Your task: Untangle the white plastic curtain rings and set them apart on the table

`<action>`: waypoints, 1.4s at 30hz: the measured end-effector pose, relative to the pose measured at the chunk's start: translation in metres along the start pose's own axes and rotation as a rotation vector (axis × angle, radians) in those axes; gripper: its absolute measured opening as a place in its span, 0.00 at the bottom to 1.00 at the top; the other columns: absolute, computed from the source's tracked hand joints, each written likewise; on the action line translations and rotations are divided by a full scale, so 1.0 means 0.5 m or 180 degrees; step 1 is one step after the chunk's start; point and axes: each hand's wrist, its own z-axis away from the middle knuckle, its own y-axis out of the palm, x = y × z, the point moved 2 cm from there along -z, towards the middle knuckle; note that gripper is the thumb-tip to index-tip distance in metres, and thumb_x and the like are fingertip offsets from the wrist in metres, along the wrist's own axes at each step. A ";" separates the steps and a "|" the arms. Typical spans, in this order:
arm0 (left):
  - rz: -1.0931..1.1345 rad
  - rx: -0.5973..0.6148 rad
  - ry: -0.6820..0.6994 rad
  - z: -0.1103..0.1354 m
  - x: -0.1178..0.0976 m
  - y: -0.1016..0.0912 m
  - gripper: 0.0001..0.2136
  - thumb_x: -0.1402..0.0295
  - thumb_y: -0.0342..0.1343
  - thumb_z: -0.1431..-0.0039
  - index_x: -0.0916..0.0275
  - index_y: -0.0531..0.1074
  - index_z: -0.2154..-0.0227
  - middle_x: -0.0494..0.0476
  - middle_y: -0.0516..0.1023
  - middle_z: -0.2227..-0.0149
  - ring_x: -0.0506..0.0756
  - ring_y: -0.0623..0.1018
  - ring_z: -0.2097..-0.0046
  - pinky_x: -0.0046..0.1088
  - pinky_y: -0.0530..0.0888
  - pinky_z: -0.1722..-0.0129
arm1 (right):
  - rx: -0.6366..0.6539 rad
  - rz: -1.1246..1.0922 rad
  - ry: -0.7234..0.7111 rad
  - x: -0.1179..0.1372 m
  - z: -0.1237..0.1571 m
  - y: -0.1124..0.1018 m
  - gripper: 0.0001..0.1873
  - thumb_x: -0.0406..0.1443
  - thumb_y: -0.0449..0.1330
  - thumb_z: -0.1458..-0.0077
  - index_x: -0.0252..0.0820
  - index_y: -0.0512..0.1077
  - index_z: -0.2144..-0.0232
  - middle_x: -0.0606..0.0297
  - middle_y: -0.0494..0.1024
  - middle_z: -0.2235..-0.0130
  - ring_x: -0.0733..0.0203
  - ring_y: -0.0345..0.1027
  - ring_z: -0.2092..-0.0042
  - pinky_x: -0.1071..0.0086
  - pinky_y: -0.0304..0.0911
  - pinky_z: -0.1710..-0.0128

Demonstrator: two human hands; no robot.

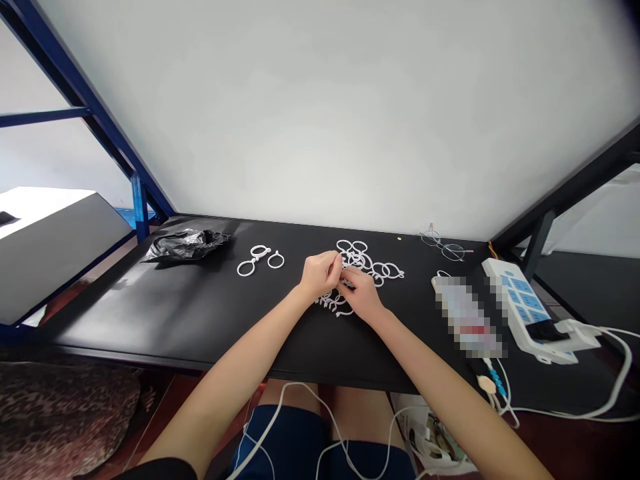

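Observation:
A heap of white plastic rings (371,261) lies on the black table (190,313), just beyond my hands. My left hand (320,273) is curled, its fingertips pinching a white ring at the heap's near edge. My right hand (361,293) meets it from the right, fingers closed on the same small white ring piece. More ring pieces (331,304) lie under and between both hands. Three separate white rings (260,260) sit apart to the left of the heap.
A crumpled black plastic bag (186,244) lies at the back left. Wire-framed glasses (446,245) rest at the back right. A phone (467,317) and a white-blue power strip (530,307) with cables lie at the right. White cables hang over my lap.

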 end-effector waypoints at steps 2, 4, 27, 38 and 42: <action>-0.0017 -0.0005 0.0019 0.000 0.001 0.000 0.16 0.68 0.42 0.37 0.60 0.58 0.81 0.49 0.59 0.81 0.49 0.60 0.78 0.27 0.58 0.75 | -0.0055 0.0004 0.0007 -0.001 -0.001 -0.002 0.06 0.33 0.56 0.42 0.42 0.71 0.70 0.62 0.75 0.69 0.58 0.70 0.66 0.64 0.66 0.65; -0.0025 -0.0025 0.0028 0.001 0.001 0.001 0.15 0.68 0.42 0.36 0.60 0.59 0.80 0.49 0.59 0.81 0.48 0.60 0.78 0.27 0.58 0.75 | -0.0111 0.0029 0.0006 -0.001 -0.002 -0.004 0.05 0.33 0.57 0.42 0.42 0.71 0.70 0.62 0.75 0.69 0.58 0.70 0.66 0.65 0.66 0.65; 0.1556 -0.1238 -0.1625 -0.020 0.043 -0.014 0.17 0.57 0.46 0.36 0.62 0.69 0.74 0.45 0.59 0.83 0.46 0.62 0.83 0.23 0.59 0.81 | -0.0082 -0.0043 0.0230 0.006 -0.001 -0.005 0.18 0.38 0.64 0.47 0.44 0.71 0.54 0.64 0.78 0.68 0.57 0.72 0.62 0.60 0.67 0.56; 0.2696 -0.2469 -0.3282 -0.022 0.114 -0.037 0.04 0.69 0.53 0.45 0.64 0.68 0.71 0.45 0.65 0.77 0.43 0.68 0.80 0.21 0.69 0.76 | 0.0223 0.0050 0.0053 0.003 -0.004 0.003 0.07 0.34 0.65 0.49 0.43 0.74 0.65 0.63 0.77 0.69 0.57 0.69 0.64 0.60 0.67 0.60; 0.2918 -0.2513 -0.3447 -0.023 0.110 -0.035 0.02 0.72 0.54 0.46 0.65 0.68 0.72 0.48 0.68 0.76 0.46 0.74 0.76 0.25 0.74 0.70 | 0.0196 0.0083 0.0051 0.000 -0.002 0.004 0.05 0.34 0.64 0.49 0.43 0.74 0.67 0.63 0.77 0.70 0.57 0.69 0.64 0.61 0.67 0.60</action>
